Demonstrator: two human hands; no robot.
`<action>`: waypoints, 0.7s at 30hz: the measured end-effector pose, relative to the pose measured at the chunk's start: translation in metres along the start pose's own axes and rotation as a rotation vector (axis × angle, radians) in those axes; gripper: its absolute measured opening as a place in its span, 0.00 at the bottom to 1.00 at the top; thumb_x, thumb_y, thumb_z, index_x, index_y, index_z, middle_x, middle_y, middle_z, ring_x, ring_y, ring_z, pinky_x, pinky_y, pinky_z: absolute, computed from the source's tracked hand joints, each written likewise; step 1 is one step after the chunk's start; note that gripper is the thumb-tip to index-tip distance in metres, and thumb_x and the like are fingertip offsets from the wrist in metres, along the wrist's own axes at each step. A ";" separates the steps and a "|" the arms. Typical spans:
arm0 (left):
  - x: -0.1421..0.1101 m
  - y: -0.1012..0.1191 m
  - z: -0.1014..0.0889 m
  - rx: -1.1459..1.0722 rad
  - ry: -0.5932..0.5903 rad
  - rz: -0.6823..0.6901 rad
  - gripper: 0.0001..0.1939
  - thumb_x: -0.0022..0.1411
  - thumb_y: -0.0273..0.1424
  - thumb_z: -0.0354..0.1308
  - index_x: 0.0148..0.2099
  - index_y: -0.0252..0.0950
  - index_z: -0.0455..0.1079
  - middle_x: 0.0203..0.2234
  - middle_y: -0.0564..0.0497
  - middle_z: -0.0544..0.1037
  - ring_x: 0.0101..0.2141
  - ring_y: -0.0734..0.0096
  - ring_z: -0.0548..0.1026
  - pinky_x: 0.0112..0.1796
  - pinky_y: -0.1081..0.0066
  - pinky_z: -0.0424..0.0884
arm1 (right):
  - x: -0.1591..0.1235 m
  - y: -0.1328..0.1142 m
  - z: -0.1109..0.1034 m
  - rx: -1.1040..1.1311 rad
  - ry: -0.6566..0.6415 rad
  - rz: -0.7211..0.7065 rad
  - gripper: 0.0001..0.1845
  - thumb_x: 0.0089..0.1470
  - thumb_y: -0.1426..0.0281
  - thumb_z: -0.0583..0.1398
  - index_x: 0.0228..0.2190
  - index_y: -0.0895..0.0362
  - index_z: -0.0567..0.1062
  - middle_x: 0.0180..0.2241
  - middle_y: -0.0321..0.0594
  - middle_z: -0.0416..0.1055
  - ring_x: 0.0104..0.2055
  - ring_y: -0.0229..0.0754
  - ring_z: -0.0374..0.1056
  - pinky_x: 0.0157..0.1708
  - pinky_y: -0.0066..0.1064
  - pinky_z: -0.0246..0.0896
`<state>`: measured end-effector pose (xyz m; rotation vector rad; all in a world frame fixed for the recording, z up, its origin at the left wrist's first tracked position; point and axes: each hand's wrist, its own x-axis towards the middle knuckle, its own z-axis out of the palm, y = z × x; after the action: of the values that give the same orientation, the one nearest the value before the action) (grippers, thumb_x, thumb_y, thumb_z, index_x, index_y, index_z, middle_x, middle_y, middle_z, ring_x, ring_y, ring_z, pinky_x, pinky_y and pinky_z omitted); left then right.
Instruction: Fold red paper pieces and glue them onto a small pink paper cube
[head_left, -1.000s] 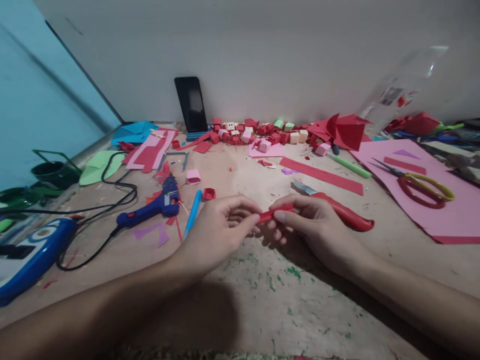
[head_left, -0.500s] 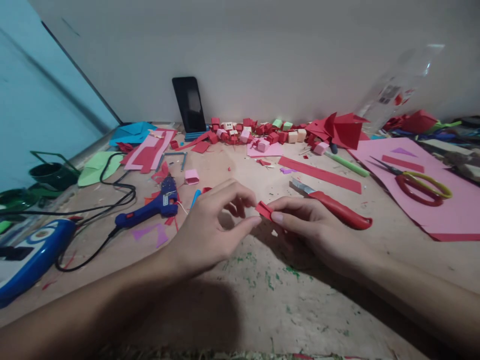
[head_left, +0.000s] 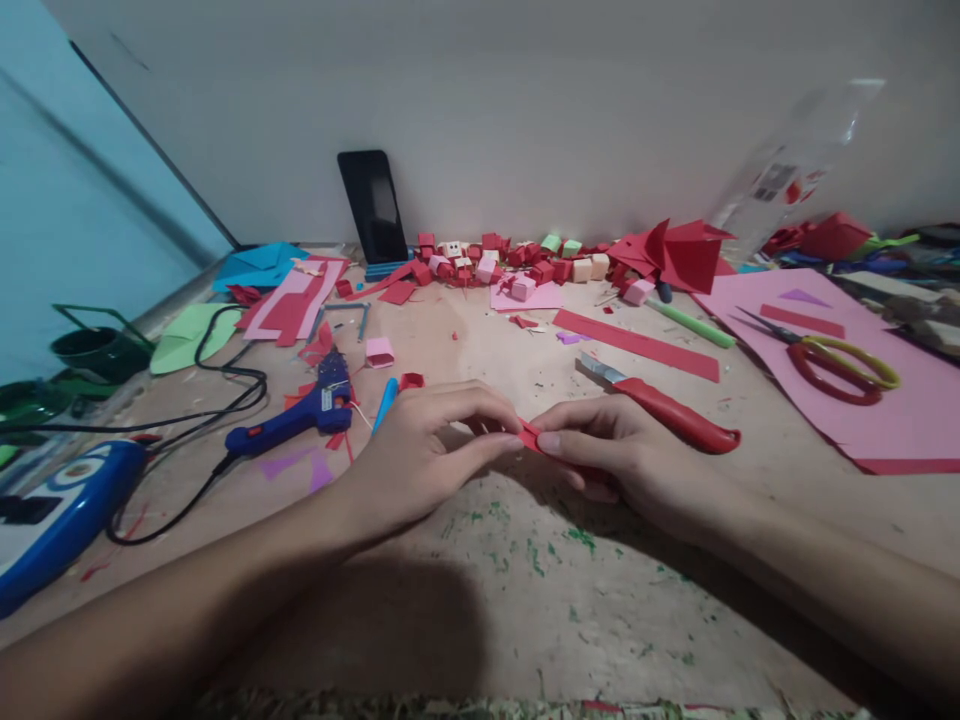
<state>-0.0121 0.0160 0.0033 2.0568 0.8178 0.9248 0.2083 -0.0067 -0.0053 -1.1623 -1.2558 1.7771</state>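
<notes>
Red paper piece (head_left: 530,437): tear and cut risk

I found it above the bench (head_left: 540,640), left hand (head_left: 427,440) and right hand (head_left: 626,440) both pinching it narrowly. I judged uneven pulling could tear it; the nearby red-handled knife (head_left: 671,411), blade bare, could nick a straying finger.

The green-flecked tabletop (head_left: 525,610) carries a blue glue gun (head_left: 300,420), red-handled knife (head_left: 671,410), red paper strip (head_left: 637,346) and pink sheet (head_left: 915,410).
</notes>
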 end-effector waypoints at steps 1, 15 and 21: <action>0.000 0.000 0.001 -0.013 0.003 -0.012 0.03 0.66 0.24 0.66 0.38 0.35 0.81 0.35 0.53 0.84 0.38 0.73 0.81 0.43 0.75 0.74 | 0.000 0.000 0.000 -0.008 -0.001 -0.002 0.14 0.51 0.61 0.70 0.32 0.60 0.83 0.16 0.29 0.64 0.16 0.29 0.50 0.17 0.26 0.37; -0.003 0.003 0.004 -0.021 0.061 -0.014 0.06 0.65 0.22 0.66 0.36 0.35 0.81 0.35 0.53 0.86 0.37 0.74 0.82 0.42 0.77 0.76 | -0.003 -0.005 0.006 -0.104 -0.049 -0.008 0.19 0.57 0.59 0.67 0.21 0.59 0.78 0.17 0.34 0.70 0.17 0.30 0.58 0.17 0.25 0.47; -0.003 0.003 0.012 -0.138 0.136 -0.163 0.03 0.62 0.23 0.67 0.36 0.35 0.80 0.30 0.54 0.84 0.32 0.74 0.81 0.36 0.78 0.78 | -0.004 -0.003 0.008 -0.219 -0.001 -0.087 0.21 0.62 0.58 0.64 0.23 0.59 0.78 0.20 0.37 0.73 0.17 0.31 0.61 0.17 0.25 0.51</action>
<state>-0.0038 0.0077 -0.0007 1.7961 0.9507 1.0089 0.2030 -0.0120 -0.0002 -1.2063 -1.5080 1.6074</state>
